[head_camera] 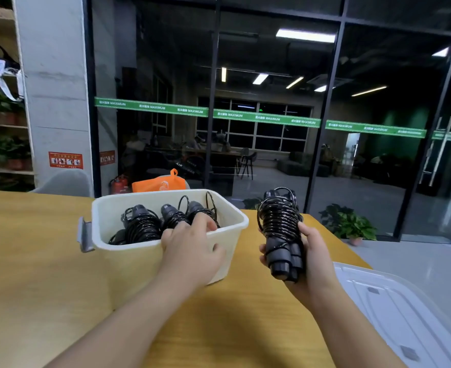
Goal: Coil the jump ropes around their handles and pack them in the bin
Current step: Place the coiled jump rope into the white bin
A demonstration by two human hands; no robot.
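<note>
Head view: over the tabletop (pixel 46 261), the right hand (pixel 312 256) clenches a coiled rope (pixel 280 229) upright, likely ready to pack, while the left hand (pixel 192 248) rests open-fingered on the bin (pixel 129 261) rim, seemingly steadying it, coiled bundles (pixel 144 227) inside.

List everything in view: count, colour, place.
bin: one, cream, on the table, left of centre
ropes in bin: about three coiled, black, inside the bin
held rope: one, black, coiled, right of the bin
table: one, yellow wood
lid: one, clear, lower right
bag: one, orange, behind the bin
plant: one, green, on the floor at right
left hand: over the bin's near rim
right hand: grips the held rope
</note>
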